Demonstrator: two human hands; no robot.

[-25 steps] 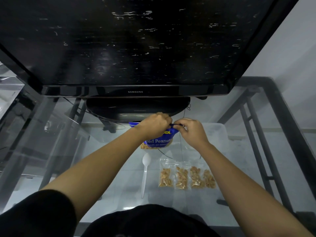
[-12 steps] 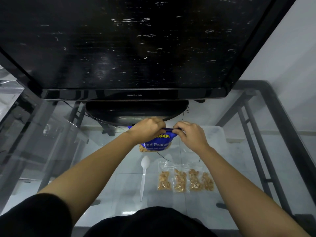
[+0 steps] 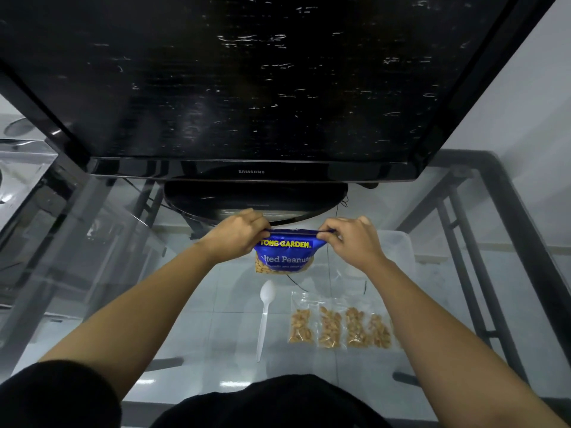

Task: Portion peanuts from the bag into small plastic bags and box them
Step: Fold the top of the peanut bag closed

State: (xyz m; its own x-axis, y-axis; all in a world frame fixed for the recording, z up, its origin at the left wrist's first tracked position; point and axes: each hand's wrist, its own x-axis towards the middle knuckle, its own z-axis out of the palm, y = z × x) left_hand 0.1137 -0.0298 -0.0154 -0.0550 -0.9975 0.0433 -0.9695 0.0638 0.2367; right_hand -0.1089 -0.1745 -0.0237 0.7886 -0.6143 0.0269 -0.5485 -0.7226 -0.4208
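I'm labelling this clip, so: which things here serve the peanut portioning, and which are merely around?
In use:
blue foil peanut bag, pinched at its top by left hand and right hand
white plastic spoon
small clear filled bags
clear plastic box

Merely around:
black Samsung television
glass table

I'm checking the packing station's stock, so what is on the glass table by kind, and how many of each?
Blue peanut bag: 1
Small filled plastic bags: 4
White plastic spoon: 1
Clear plastic box: 1
Television: 1
Total: 8
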